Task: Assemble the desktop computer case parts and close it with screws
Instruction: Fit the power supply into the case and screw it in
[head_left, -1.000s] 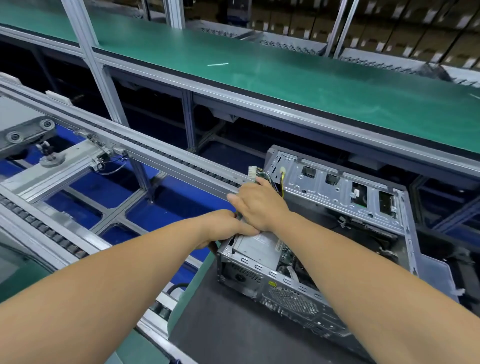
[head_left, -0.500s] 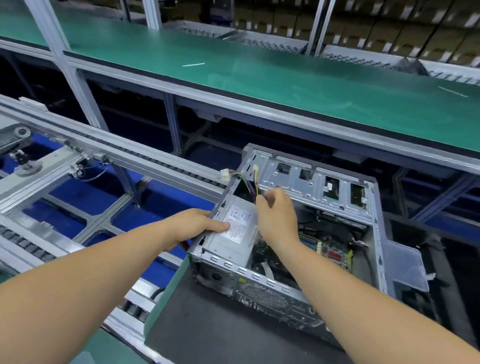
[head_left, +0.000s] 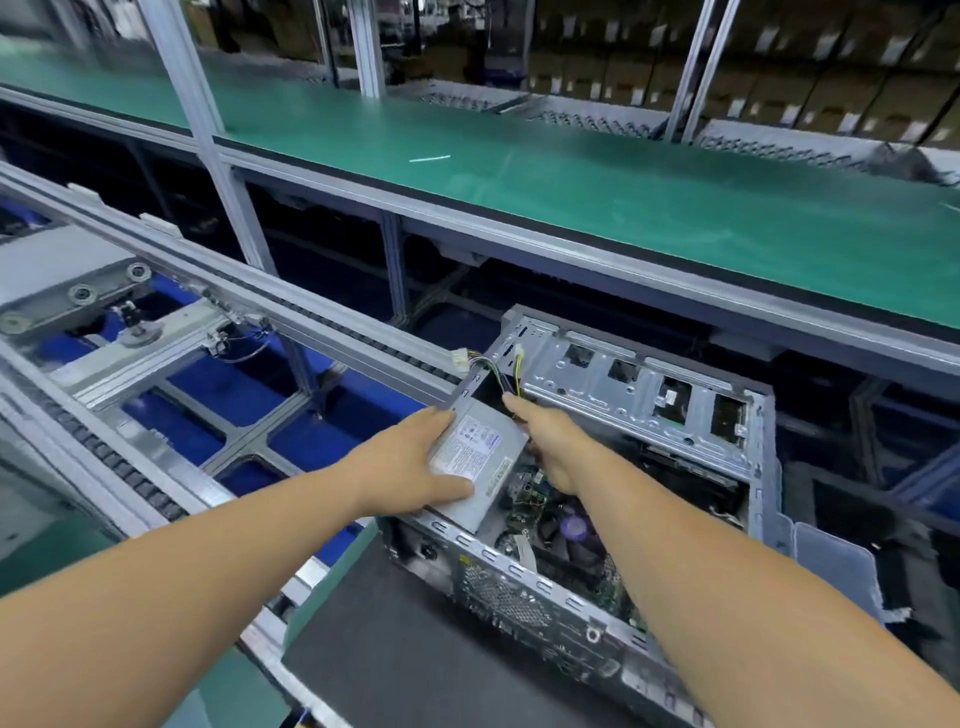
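**Power supply lifted at the case corner**

Since the earlier frame, the power supply (head_left: 480, 457) has been raised and tilted above the near-left corner of the open case (head_left: 644, 415). It is held at its left edge by the left hand (head_left: 410, 467) and at its right side by the right hand (head_left: 550, 441). The cable bundle (head_left: 498, 369) should be kept outside, and the box lowered level, so that no wire is pinched.
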